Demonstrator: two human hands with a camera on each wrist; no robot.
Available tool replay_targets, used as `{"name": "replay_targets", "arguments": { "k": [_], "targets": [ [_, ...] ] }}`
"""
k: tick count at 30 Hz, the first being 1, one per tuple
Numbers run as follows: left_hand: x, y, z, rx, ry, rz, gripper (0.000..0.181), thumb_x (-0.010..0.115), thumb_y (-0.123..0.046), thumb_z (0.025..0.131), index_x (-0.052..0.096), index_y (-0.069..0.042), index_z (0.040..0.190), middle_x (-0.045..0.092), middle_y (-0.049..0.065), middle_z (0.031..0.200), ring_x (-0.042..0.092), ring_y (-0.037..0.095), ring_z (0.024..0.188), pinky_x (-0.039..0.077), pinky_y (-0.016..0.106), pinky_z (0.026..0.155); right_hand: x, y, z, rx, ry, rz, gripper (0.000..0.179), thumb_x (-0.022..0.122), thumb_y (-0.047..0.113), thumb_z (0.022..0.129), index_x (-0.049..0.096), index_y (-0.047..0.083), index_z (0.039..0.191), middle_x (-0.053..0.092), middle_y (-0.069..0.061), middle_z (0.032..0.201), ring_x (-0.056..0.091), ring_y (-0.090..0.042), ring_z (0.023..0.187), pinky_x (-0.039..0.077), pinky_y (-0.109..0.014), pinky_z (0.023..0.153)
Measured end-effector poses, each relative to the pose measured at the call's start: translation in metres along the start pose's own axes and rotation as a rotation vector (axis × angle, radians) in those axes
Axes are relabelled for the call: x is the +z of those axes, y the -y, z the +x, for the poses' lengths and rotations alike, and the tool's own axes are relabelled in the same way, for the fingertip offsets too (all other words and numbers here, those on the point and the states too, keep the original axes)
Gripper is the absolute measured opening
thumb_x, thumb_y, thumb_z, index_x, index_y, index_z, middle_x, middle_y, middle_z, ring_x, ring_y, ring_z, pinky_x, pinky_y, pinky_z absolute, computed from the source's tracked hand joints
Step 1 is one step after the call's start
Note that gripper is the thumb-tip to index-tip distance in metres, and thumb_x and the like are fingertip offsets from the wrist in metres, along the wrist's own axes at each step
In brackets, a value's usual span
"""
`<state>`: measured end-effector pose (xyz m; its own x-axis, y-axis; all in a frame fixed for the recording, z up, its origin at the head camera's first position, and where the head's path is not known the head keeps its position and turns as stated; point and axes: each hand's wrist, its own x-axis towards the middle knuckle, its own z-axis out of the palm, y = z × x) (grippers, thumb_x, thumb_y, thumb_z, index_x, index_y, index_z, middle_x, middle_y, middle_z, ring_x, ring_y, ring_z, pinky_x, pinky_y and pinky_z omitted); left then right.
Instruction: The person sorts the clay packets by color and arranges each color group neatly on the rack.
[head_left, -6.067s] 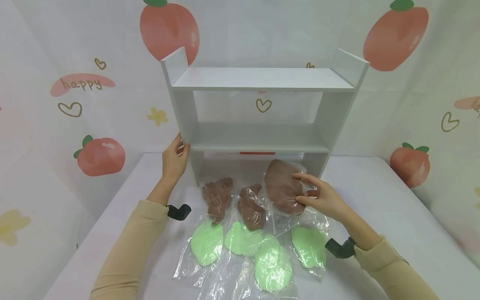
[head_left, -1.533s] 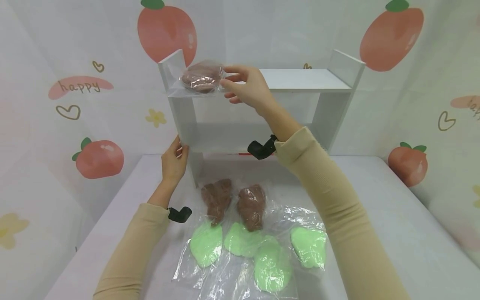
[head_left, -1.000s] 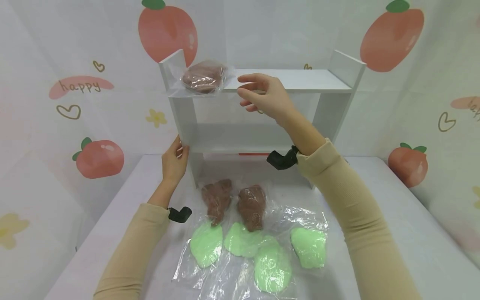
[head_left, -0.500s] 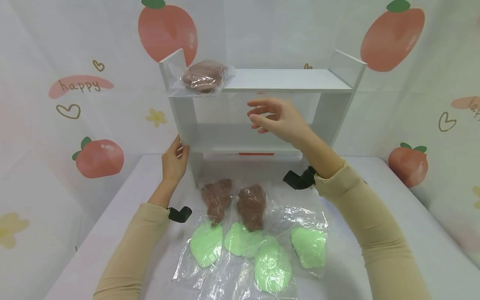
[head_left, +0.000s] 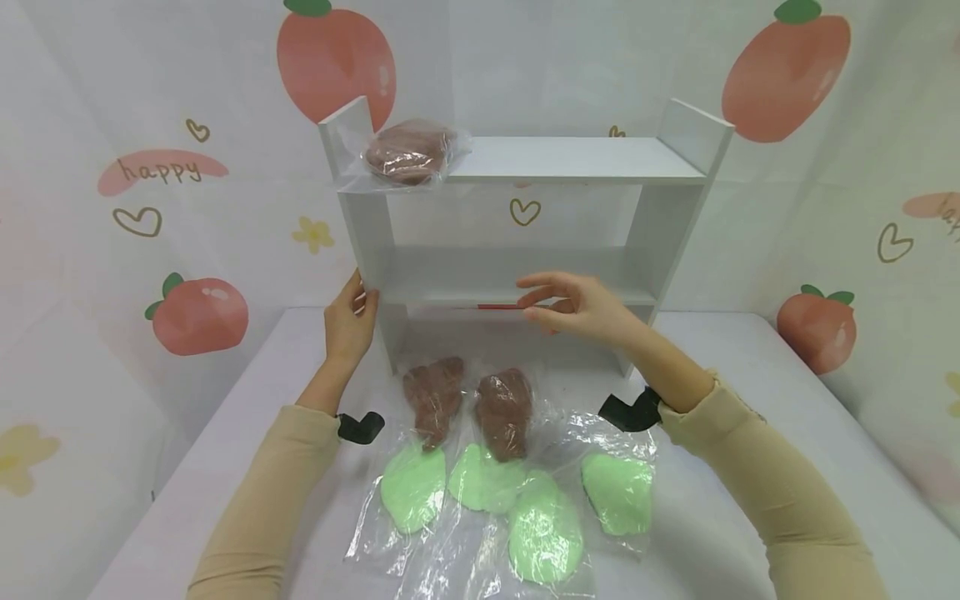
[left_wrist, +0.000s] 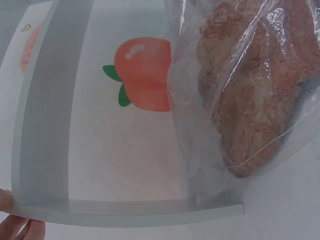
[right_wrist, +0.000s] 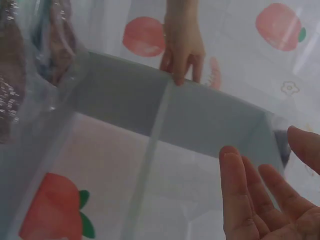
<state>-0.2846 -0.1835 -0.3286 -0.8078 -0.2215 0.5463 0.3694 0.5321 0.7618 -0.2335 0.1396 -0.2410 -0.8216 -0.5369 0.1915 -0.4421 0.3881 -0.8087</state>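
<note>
My left hand (head_left: 348, 325) grips the left side panel of a white two-tier shelf (head_left: 525, 283), its thumb and fingers on either side of the panel in the left wrist view. My right hand (head_left: 581, 307) hangs in front of the middle board, fingers loosely bent, nothing in it. On the top board, at the left end, lies a bagged brown lump (head_left: 410, 154), its clear plastic hanging over the front edge. Two more brown, meat-like pieces in clear bags, one on the left (head_left: 433, 400) and one beside it (head_left: 503, 412), lie before the shelf on the table.
Several pale green flat pieces in clear bags, such as the rightmost one (head_left: 618, 493), lie nearer me on the white table (head_left: 720, 467), partly overlapping. A patterned cloth (head_left: 225, 83) with printed fruit hangs behind the shelf and at both sides.
My right hand took a bagged brown piece from the table to the top board's left end and let go. It has since moved down and right. My left hand stays on the panel.
</note>
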Motion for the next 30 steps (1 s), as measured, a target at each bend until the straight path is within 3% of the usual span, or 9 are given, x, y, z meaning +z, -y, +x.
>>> {"name": "replay_targets", "arguments": {
  "k": [8,21,30],
  "targets": [
    [0.000,0.001,0.000,0.004,0.001,-0.002,0.045,0.053,-0.007,0.093,0.045,-0.006,0.138,0.058,0.028,0.123,0.061,0.042,0.106,0.054,0.043,0.090,0.013,-0.035,-0.020,0.098,0.043,0.052,0.048,0.062,0.015,0.090,0.046,0.010,0.135,0.058,-0.020,0.124,0.067,-0.025,0.098,0.059,-0.034,0.078],
    [0.000,0.001,0.000,0.004,0.005,-0.004,0.046,0.052,-0.008,0.094,0.044,-0.007,0.139,0.057,0.028,0.125,0.061,0.042,0.107,0.054,0.043,0.090,0.035,-0.078,-0.040,0.290,0.081,0.148,0.064,0.063,0.023,0.090,0.031,0.005,0.142,0.041,-0.029,0.138,0.063,-0.036,0.103,0.060,-0.039,0.078],
    [0.001,0.001,0.000,0.001,-0.004,-0.014,0.045,0.053,-0.008,0.093,0.046,-0.007,0.138,0.058,0.028,0.123,0.062,0.042,0.107,0.054,0.043,0.090,0.051,-0.100,-0.049,0.381,0.083,0.160,0.070,0.065,0.027,0.088,0.027,0.005,0.143,0.033,-0.032,0.142,0.066,-0.030,0.097,0.061,-0.037,0.075]
  ]
}}
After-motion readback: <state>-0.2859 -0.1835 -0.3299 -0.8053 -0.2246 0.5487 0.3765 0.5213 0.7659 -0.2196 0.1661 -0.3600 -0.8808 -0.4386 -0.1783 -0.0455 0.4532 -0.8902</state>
